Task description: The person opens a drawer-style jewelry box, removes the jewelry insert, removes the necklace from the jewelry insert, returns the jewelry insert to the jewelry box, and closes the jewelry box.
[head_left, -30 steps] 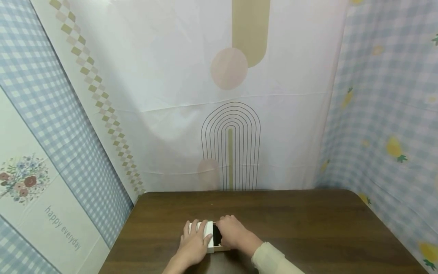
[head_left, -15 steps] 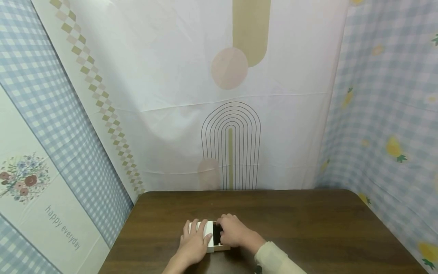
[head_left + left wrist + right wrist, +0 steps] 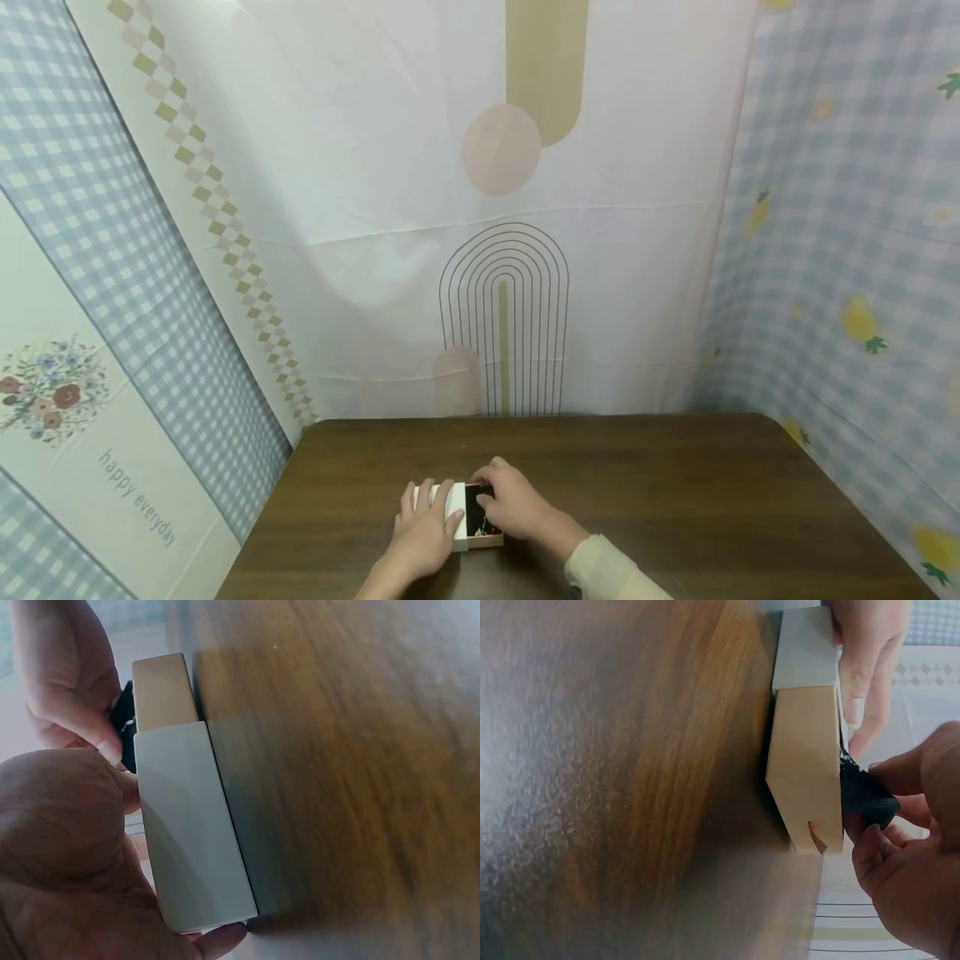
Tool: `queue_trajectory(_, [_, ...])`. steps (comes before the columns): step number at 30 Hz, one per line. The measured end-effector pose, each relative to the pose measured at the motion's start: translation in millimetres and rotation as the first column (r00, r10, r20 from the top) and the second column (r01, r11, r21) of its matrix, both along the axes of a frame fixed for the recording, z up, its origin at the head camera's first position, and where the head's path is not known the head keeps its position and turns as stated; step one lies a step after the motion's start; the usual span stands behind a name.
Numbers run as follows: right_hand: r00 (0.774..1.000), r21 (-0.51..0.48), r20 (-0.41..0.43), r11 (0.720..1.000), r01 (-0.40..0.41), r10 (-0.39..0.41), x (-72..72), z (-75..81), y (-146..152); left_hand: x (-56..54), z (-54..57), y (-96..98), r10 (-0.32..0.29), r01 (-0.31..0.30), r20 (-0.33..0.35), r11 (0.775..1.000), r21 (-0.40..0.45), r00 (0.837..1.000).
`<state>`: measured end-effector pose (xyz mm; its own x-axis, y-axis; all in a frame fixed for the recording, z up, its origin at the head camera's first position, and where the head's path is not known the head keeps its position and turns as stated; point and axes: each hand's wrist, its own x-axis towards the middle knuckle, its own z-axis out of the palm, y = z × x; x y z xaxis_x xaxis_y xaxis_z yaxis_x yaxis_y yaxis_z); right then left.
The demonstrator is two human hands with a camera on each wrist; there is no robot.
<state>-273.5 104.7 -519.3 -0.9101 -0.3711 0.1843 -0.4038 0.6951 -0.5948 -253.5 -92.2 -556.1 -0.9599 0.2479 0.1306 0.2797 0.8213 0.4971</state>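
A small drawer-style box lies on the table, its white sleeve (image 3: 458,500) partly off a brown cardboard tray (image 3: 804,739) that sticks out to the right. My left hand (image 3: 422,533) holds the sleeve, fingers spread over its top and thumb near its right edge. Inside the tray lies a black insert (image 3: 866,796); my right hand (image 3: 514,502) pinches its edge, which stands bent up above the tray wall. Small shiny silvery bits (image 3: 482,527) show on the insert, too small to identify. The right fingers hide part of the tray's far right corner.
The dark wooden table (image 3: 637,475) extends around the box on all sides. A patterned white cloth (image 3: 375,167) hangs behind it. Checked cloths hang at the left (image 3: 112,167) and right (image 3: 825,250).
My right hand has shifted slightly up and to the right. More of the black insert and its silvery bits shows. The left hand and sleeve have stayed in place.
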Motion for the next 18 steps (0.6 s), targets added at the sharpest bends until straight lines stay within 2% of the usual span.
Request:
queue_trajectory(4, [0.998,-0.098,0.044,0.994,0.049,-0.045,-0.1,-1.6,3,0.2,-3.0,-0.4,0.004,-0.004,-0.013,1.000,0.000,1.000])
queue_trajectory(8, [0.992,-0.145,0.097,0.985,0.094,-0.081,1.2,-3.1,6,0.2,-5.4,-0.8,0.004,-0.004,-0.013,1.000,0.004,1.000])
queue_trajectory(18, [0.988,-0.224,0.073,0.963,0.148,-0.135,4.0,9.1,9,0.3,-2.8,-2.2,0.000,0.000,-0.019,1.000,-0.002,1.000])
